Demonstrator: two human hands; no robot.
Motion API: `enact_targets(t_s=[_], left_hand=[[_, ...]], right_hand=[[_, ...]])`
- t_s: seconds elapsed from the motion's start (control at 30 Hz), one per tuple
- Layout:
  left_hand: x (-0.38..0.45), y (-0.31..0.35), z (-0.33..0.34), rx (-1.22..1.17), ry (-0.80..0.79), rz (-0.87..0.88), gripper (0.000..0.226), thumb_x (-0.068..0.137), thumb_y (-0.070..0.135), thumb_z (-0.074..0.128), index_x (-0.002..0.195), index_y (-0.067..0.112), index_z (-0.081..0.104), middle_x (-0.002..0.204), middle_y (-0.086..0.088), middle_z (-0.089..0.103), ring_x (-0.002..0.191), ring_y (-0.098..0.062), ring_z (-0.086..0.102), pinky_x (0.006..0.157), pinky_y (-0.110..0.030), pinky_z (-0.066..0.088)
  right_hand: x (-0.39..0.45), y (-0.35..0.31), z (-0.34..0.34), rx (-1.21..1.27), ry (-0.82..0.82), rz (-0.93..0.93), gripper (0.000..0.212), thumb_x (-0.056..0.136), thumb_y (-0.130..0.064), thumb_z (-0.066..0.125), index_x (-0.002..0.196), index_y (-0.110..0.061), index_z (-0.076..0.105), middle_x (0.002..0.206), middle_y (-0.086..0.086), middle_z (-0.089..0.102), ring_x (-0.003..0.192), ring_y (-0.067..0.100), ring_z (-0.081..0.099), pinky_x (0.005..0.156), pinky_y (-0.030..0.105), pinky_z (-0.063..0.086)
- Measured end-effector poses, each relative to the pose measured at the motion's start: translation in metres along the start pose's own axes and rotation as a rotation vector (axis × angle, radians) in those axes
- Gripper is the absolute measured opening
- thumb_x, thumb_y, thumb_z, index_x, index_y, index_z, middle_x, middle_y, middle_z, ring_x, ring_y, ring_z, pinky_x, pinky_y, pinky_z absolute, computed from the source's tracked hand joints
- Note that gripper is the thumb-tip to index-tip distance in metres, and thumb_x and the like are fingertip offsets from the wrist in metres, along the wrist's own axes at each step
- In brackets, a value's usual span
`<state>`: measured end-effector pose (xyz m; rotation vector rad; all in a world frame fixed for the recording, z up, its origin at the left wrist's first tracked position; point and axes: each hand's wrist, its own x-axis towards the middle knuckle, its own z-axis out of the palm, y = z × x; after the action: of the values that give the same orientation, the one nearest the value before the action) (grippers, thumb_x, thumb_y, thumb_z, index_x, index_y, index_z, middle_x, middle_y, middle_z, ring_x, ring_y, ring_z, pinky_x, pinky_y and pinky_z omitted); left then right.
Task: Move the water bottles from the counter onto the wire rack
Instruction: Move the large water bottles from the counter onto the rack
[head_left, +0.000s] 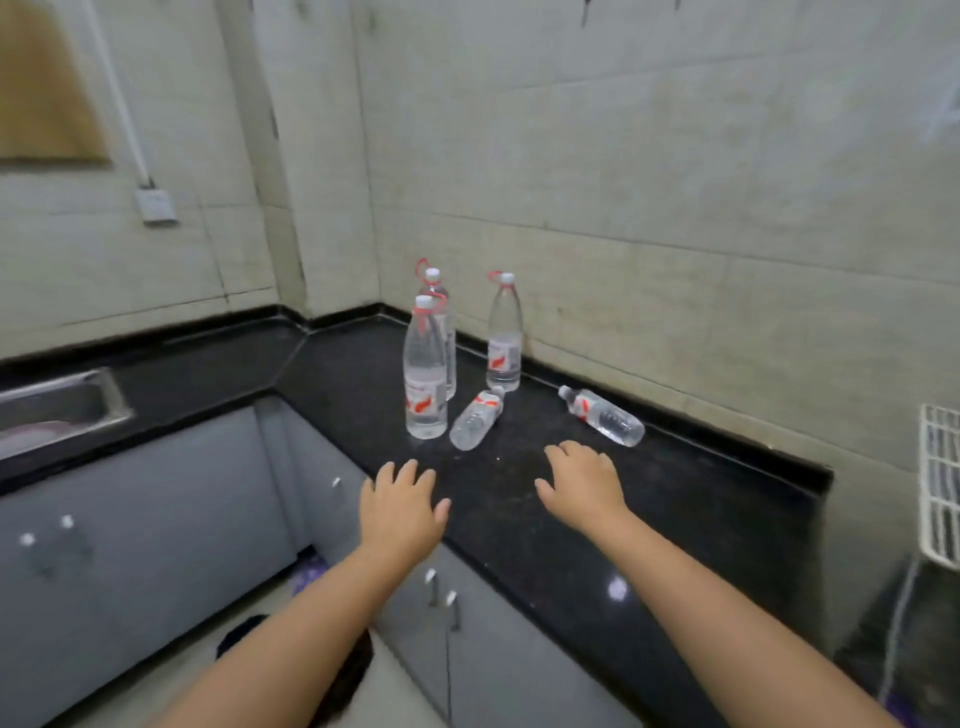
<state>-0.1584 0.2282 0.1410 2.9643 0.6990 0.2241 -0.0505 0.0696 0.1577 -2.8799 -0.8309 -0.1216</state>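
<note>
Left hand (402, 506) and right hand (584, 480) hover empty, fingers loosely spread, above the counter (545, 519).

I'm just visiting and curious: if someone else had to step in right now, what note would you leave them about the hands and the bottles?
Left hand: open, holds nothing, fingers spread over the counter edge.
Right hand: open, empty, over the counter.
Bottles: three tall ones upright near the corner, front, behind it, and by the wall. Two small ones lie on their sides: middle, right.
Wire rack: at the far right, only partly in view.
Done: no bottle seen on the rack.
Left: all five bottles.
</note>
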Motion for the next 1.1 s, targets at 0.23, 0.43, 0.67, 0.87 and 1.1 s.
enact_targets(t_s=[0.23,0.43,0.67,0.87,1.1], left_hand=[[0.081,-0.115,0.000,0.011,-0.013,-0.017,0.050,0.096,0.043,0.032,0.141,0.022,0.029,0.154,-0.001,0.020,0.143,-0.026,0.011,0.114,-0.039,0.016],[0.150,-0.150,0.013,-0.037,-0.010,0.033,0.051,0.096,0.043,0.032,0.143,0.022,0.027,0.154,-0.001,0.019,0.143,-0.023,0.011,0.116,-0.035,0.015],[0.265,-0.136,0.010,-0.154,0.110,0.228,0.054,0.094,0.037,0.042,0.142,0.014,0.030,0.152,-0.006,0.026,0.141,-0.021,0.020,0.114,-0.032,0.018],[0.390,-0.092,-0.012,-0.165,0.231,0.498,0.058,0.082,0.029,0.063,0.130,0.002,0.046,0.138,-0.017,0.045,0.130,-0.031,0.040,0.107,-0.040,0.033],[0.472,-0.106,0.011,-0.152,0.180,0.688,0.072,0.071,0.030,0.075,0.132,0.005,0.045,0.138,-0.012,0.047,0.133,-0.027,0.038,0.112,-0.025,0.019]], right_hand=[[0.092,-0.084,0.045,0.074,-0.054,0.037,0.045,0.092,-0.033,0.045,0.131,-0.012,0.043,0.133,0.006,0.047,0.125,0.023,0.044,0.104,0.037,0.033],[0.143,-0.103,0.095,0.080,-0.179,0.113,0.042,0.093,-0.033,0.044,0.130,-0.013,0.044,0.132,0.005,0.048,0.123,0.023,0.045,0.103,0.035,0.035],[0.229,-0.098,0.138,0.139,-0.218,0.149,0.042,0.091,-0.031,0.048,0.127,-0.009,0.045,0.128,0.009,0.050,0.119,0.027,0.047,0.100,0.036,0.036],[0.307,-0.081,0.157,0.262,-0.210,0.152,0.043,0.091,-0.030,0.048,0.127,-0.007,0.047,0.131,0.009,0.049,0.120,0.028,0.047,0.096,0.032,0.039],[0.360,-0.087,0.180,0.500,-0.160,0.110,0.052,0.092,-0.035,0.049,0.138,-0.012,0.036,0.140,0.003,0.040,0.131,0.017,0.036,0.105,0.023,0.027]])
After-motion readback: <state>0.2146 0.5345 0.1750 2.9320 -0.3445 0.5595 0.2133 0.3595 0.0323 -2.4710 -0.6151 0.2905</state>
